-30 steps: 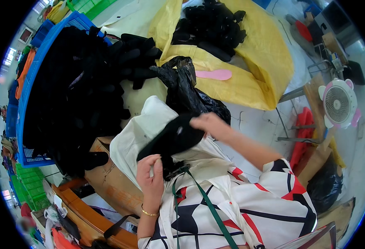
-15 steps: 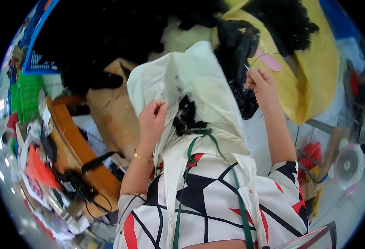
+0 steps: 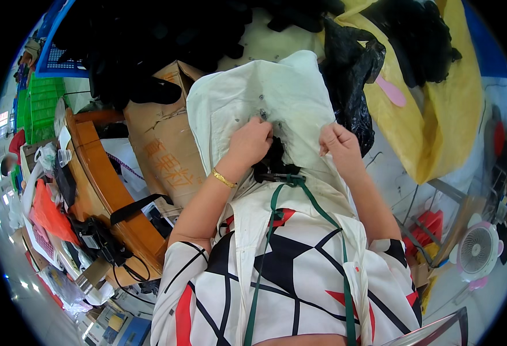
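My left hand (image 3: 252, 141) is closed over the off-white apron (image 3: 219, 98) on my lap, its fingertips pressed together. Just beside those fingers lies a black fluffy piece (image 3: 274, 155); whether they grip it I cannot make out. My right hand (image 3: 341, 149) hovers over the apron's right side in a closed pinch. The needle seen earlier in that hand does not show clearly now. Near my waist a dark slim thing (image 3: 279, 177) lies by the knot of the green apron ties (image 3: 317, 205). Small dark tufts dot the cloth above my left hand.
Black pieces (image 3: 149, 40) are heaped ahead, beside a cardboard box (image 3: 164, 144). To the right are a black plastic bag (image 3: 351, 75) and a yellow sack (image 3: 452, 121) with more black pieces. A wooden stand (image 3: 106, 179) is at left, a white fan (image 3: 477, 248) at right.
My right hand has come down and inward from the far right, where it held a needle with dark thread. My left hand has moved right, toward the middle of the apron.
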Available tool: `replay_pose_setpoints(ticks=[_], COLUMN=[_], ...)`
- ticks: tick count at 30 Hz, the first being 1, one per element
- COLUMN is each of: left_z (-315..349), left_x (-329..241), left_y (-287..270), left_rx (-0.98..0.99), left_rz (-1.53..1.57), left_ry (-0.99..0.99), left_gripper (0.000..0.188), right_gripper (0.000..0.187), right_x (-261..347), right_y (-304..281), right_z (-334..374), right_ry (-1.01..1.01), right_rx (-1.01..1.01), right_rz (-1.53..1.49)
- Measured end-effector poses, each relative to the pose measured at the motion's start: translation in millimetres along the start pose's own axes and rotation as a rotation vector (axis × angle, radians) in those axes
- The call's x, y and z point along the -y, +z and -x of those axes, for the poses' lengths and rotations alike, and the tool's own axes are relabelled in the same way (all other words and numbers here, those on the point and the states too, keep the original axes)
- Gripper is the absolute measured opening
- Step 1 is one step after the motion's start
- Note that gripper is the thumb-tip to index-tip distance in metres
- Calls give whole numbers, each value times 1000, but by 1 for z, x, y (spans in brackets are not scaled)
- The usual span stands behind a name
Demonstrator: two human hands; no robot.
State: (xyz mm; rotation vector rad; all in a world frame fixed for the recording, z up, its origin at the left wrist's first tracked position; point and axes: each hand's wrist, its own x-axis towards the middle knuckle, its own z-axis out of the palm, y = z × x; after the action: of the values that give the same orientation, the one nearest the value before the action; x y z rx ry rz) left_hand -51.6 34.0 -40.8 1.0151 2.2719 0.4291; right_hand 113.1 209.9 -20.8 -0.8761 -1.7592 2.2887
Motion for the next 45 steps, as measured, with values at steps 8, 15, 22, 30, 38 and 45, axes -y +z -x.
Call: replay_pose_setpoints(ticks=[8,15,22,30,38,45], left_z=[9,13,38,56,68,47], left_x=[6,21,27,15,8,63], left_y=[-7,1,-13,-2,0,-51], left_rx=[11,-64,43,93,-36,-764], left_rz=[90,631,1641,1672,389,-100], left_ry=[168,118,69,-22,201,-275], left_gripper=[26,25,20,15,22,35], right_gripper=[29,31,27,23,16,19], right_x=[-19,-17,-11,-12,-15,-27], right_y=[17,24,42,51,34,31], right_z=[2,3,0,-6,2,1], right_ry=[16,-96,85,244,-25,79], right_rx=[110,110,166,234,-36,-38], right_rz=[279,395,64,-65,8,-170])
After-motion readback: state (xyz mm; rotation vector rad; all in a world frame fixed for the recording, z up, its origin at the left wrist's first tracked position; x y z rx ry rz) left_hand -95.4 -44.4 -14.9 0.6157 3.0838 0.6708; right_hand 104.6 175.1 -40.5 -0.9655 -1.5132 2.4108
